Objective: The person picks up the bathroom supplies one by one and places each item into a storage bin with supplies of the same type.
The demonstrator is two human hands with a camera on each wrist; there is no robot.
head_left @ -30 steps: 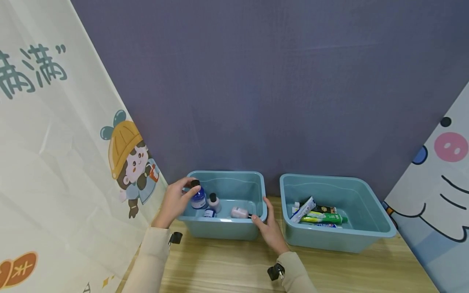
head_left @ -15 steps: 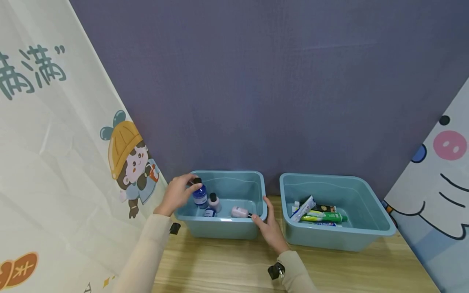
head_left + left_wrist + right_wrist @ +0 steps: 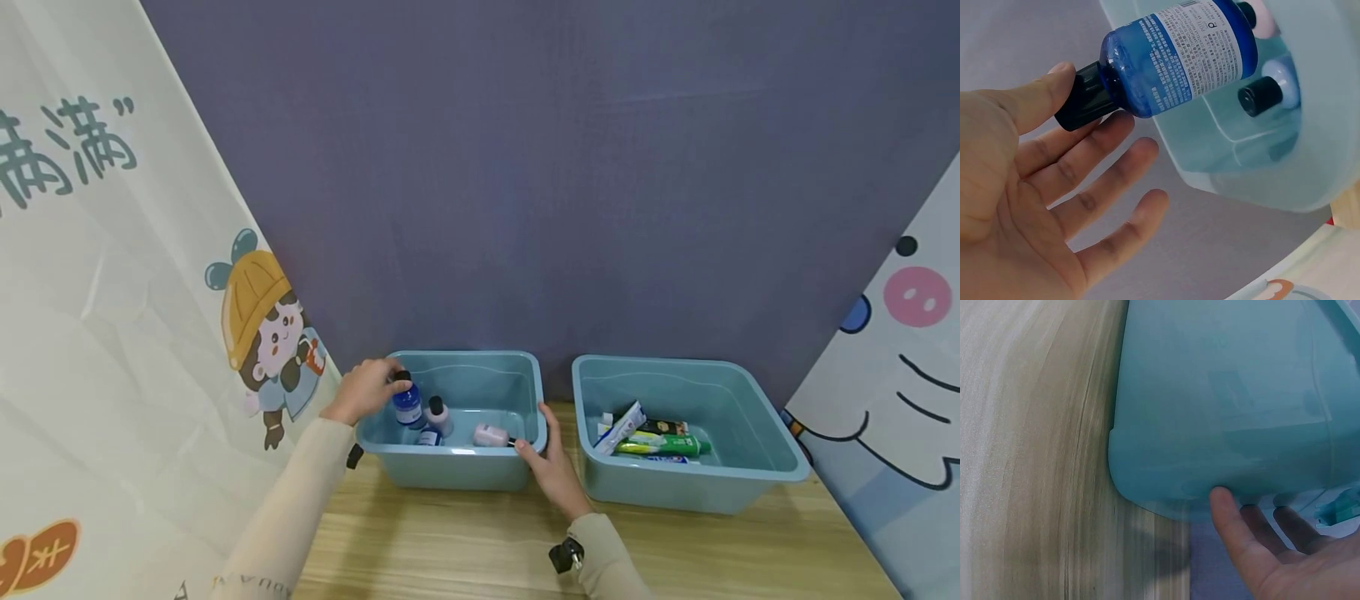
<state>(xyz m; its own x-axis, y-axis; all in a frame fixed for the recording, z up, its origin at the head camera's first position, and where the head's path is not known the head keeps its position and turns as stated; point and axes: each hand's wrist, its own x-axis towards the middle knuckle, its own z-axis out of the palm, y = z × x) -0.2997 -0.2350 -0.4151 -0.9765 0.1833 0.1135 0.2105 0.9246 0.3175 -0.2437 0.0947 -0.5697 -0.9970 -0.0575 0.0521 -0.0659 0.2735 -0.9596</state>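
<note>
My left hand (image 3: 363, 390) is at the left end of the left blue-green bin (image 3: 465, 468). Its thumb and fingers pinch the black cap of a blue bottle (image 3: 1179, 56), while the other fingers spread loosely. The bottle's white label faces the left wrist camera. Beside it, a pale pink bottle with a black cap (image 3: 438, 419) stands in the bin, with a small dark blue labelled bottle (image 3: 430, 437) close by. Another pale pink bottle (image 3: 490, 435) lies on its side. My right hand (image 3: 555, 467) grips the bin's right front corner, thumb at the rim, fingers (image 3: 1235, 525) against the outer wall.
To the right stands a second blue-green bin (image 3: 675, 483) holding several toothpaste tubes (image 3: 652, 444). Both bins sit on a wood-grain table (image 3: 450, 542). A dark cloth backdrop (image 3: 525, 183) rises behind, with printed panels (image 3: 112, 333) on either side.
My left forearm has swung and turned slightly, while the hand keeps its pinch on the blue bottle, which shifts only a little. The right hand and both bins look the same.
</note>
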